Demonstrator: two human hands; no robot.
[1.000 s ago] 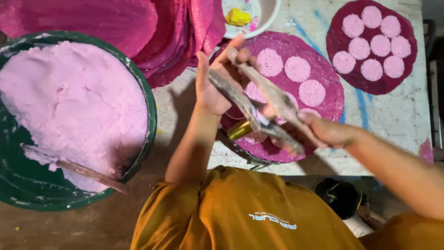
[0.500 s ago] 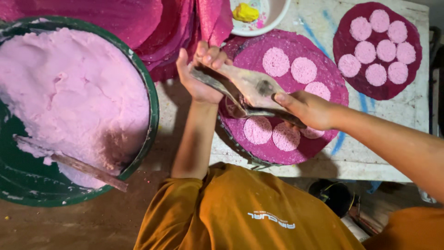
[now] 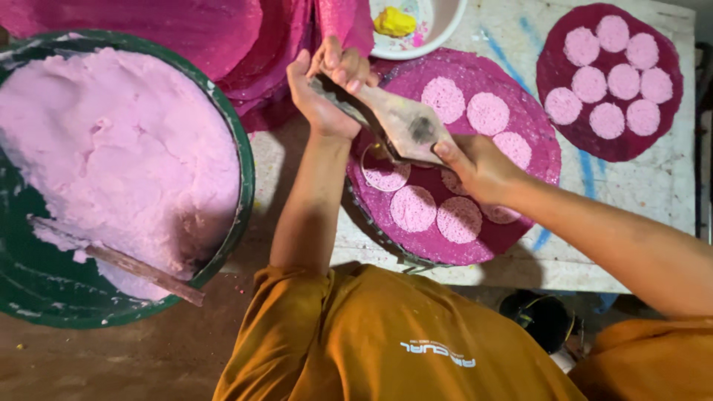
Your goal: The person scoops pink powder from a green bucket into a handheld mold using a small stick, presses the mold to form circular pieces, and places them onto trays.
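My left hand [image 3: 321, 93] and my right hand [image 3: 475, 165] hold a flat, worn wooden paddle [image 3: 405, 122] by its two ends. My left fingers curl round its narrow far end; my right hand grips the wide near end. The paddle hangs over the upper left part of a round magenta mat [image 3: 535, 148] that carries several pale pink dough discs [image 3: 414, 208]. A thin ring-shaped mark [image 3: 384, 172] lies on the mat just under the paddle.
A large green basin [image 3: 241, 186] full of pink dough [image 3: 111, 156] stands at the left, with a wooden stick [image 3: 141, 271] in it. A second mat with discs [image 3: 609, 82] lies far right. A white bowl [image 3: 445, 30] holds a yellow lump. Magenta sheets [image 3: 186, 30] are stacked at the top.
Both hands have carried the paddle away from me and to the left, over the mat's upper left. The paddle has turned so its broad face shows.
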